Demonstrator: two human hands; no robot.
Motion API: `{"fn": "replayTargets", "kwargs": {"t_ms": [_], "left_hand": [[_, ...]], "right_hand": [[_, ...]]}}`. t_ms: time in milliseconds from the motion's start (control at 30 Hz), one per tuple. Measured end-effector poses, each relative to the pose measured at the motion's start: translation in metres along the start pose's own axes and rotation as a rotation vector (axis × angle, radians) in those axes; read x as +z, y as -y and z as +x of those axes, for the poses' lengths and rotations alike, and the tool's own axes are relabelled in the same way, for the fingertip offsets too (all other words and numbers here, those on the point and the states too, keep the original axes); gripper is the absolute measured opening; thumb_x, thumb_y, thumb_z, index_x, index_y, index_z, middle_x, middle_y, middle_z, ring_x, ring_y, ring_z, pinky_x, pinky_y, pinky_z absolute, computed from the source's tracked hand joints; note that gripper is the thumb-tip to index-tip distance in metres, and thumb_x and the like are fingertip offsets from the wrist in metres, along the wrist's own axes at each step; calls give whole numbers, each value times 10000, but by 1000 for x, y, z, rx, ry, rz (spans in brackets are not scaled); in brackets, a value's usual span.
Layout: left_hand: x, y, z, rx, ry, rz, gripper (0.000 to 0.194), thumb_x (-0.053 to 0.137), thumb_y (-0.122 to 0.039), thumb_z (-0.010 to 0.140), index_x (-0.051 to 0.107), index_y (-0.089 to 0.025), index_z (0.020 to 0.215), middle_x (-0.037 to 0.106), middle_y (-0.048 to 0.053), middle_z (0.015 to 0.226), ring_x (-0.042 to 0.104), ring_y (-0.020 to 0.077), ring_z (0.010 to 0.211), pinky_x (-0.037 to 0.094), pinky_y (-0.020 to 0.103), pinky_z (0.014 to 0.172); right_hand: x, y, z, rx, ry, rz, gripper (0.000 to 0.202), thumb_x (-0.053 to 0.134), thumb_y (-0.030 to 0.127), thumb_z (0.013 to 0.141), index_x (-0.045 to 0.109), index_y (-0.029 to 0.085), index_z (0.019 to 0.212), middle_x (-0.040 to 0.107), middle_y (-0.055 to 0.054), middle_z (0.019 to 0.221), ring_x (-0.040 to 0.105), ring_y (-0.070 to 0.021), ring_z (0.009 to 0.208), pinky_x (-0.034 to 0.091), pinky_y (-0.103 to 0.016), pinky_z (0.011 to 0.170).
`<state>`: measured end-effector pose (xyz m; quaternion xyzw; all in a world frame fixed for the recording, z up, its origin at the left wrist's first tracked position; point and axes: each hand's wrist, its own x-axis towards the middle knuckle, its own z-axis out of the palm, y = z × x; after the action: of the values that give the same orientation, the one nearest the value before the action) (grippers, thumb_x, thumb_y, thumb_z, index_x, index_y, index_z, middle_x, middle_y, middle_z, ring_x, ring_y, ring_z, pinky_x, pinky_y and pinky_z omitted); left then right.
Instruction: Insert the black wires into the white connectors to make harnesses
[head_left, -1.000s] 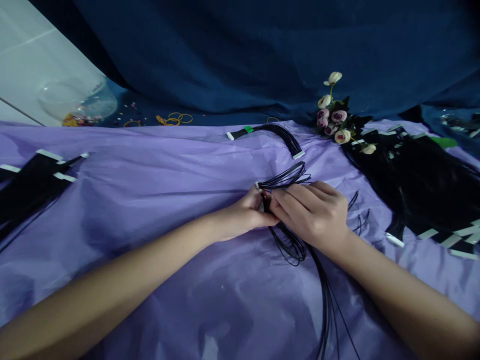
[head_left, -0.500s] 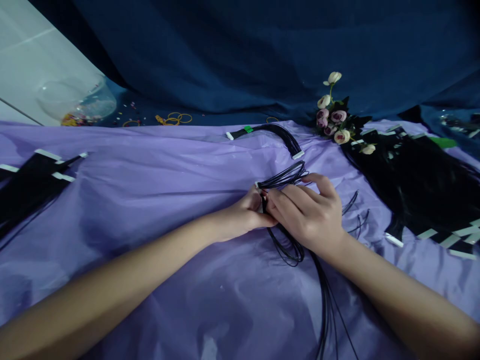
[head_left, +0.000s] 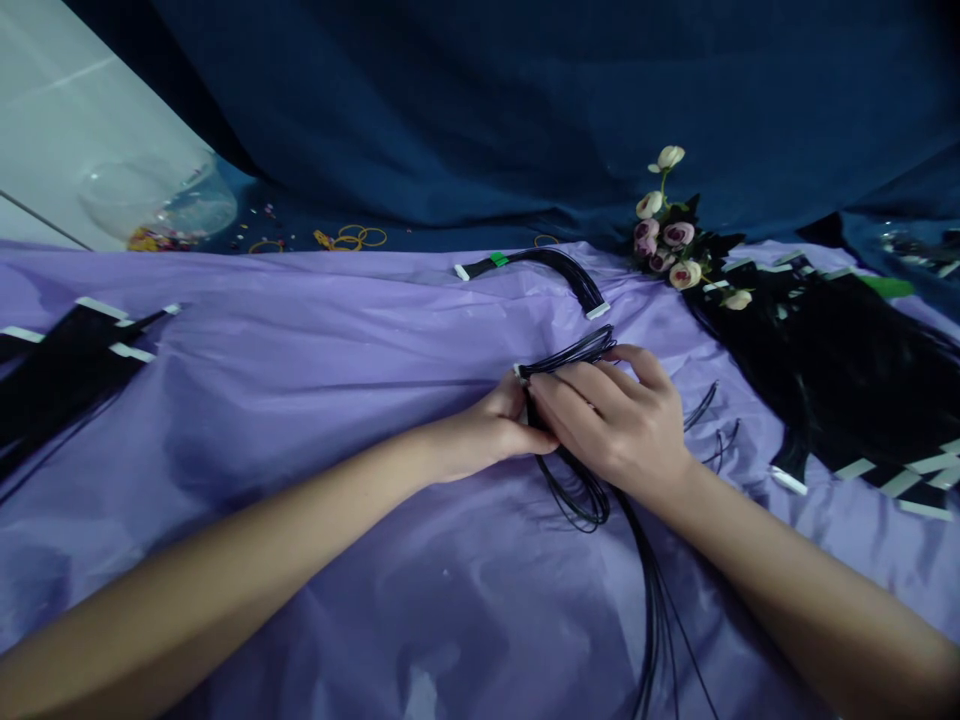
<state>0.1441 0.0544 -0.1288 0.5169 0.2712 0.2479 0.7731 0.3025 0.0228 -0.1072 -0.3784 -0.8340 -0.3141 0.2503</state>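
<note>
Both my hands meet over the purple cloth around one black wire harness (head_left: 574, 350). My left hand (head_left: 495, 430) is closed on it, and a small white connector (head_left: 519, 374) pokes out above its fingertips. Against those fingers presses my right hand (head_left: 615, 415), its fingers bent over the same wires; its fingertips are partly hidden. One loop of wire stands above the hands, another hangs below, and loose strands trail toward the bottom edge. Just beyond lies a finished-looking harness (head_left: 559, 262) with white connectors at both ends and a green tape wrap.
Black harnesses with white connectors (head_left: 862, 360) are piled at the right, several more (head_left: 75, 365) at the left. Artificial flowers (head_left: 667, 240) stand by the right pile. Behind the purple cloth (head_left: 315, 350) lie yellow rubber bands (head_left: 360, 237) and a clear tub (head_left: 157, 205).
My right hand's fingers have shifted slightly, pressing closer over the wires near the connector. My left hand keeps its hold, and the view has moved very slightly.
</note>
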Motion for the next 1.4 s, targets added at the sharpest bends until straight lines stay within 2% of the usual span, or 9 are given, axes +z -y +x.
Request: {"fn": "replayTargets", "kwargs": {"t_ms": [100,400,600,700,800,900,1000,1233,1400], "left_hand": [[2,-1,-2,3,3,-17,369,622,-40,666,452,-189,958,498,-10,935,479,147,955,392,324,849],[1,-2,-4,-21,7,-8,368,649,-41,650,438,-197,908,515,-14,874,497,160,924,394,330,830],[-2,-3,-3,-130,35,-238,339,641,-22,624,481,-171,885,518,-7,847,525,132,855,396,314,811],[-7,-4,-3,-200,13,-372,409,652,-11,566,461,-176,888,540,-1,888,568,147,864,416,333,827],[-11,-6,-3,-221,-9,-454,475,648,-1,534,425,-192,907,569,3,918,603,166,856,432,349,827],[-14,-6,-3,-220,5,-479,476,632,6,542,426,-199,920,585,11,942,619,180,869,434,359,832],[-16,-4,-3,-220,42,-491,454,616,11,559,437,-199,919,593,16,967,623,185,892,422,384,871],[-16,-2,-2,-216,104,-448,386,594,-1,610,445,-200,906,619,35,959,617,195,905,403,404,895],[-17,-6,-2,-250,117,-504,379,581,1,586,464,-189,892,613,34,915,628,207,901,421,386,884]], "right_hand": [[2,-4,-3,-29,-35,19,101,598,141,859,678,186,901,690,9,789,536,-116,659,387,-326,807],[2,-5,0,-5,35,57,176,529,108,893,682,188,926,709,5,864,578,-126,672,409,-349,824],[-7,-21,-10,12,129,302,212,581,126,870,631,176,1070,701,-29,943,642,-141,783,465,-276,720],[-16,-33,-20,145,122,409,277,637,145,831,581,159,1102,683,-57,973,649,-166,875,497,-281,773],[-26,-47,-26,377,153,518,281,711,246,774,563,156,996,656,-43,883,629,-153,756,505,-267,677],[-33,-60,-27,551,376,716,204,700,333,783,575,176,823,597,10,705,533,-103,569,442,-230,522],[-34,-67,-27,610,544,904,259,624,363,852,574,182,675,511,34,568,446,-84,507,380,-217,474],[-24,-67,-29,832,362,889,313,670,437,814,587,184,648,532,14,552,450,-93,498,339,-225,454],[-16,-64,-28,917,362,888,355,668,454,808,578,164,625,530,13,528,450,-86,478,336,-219,445]]}}
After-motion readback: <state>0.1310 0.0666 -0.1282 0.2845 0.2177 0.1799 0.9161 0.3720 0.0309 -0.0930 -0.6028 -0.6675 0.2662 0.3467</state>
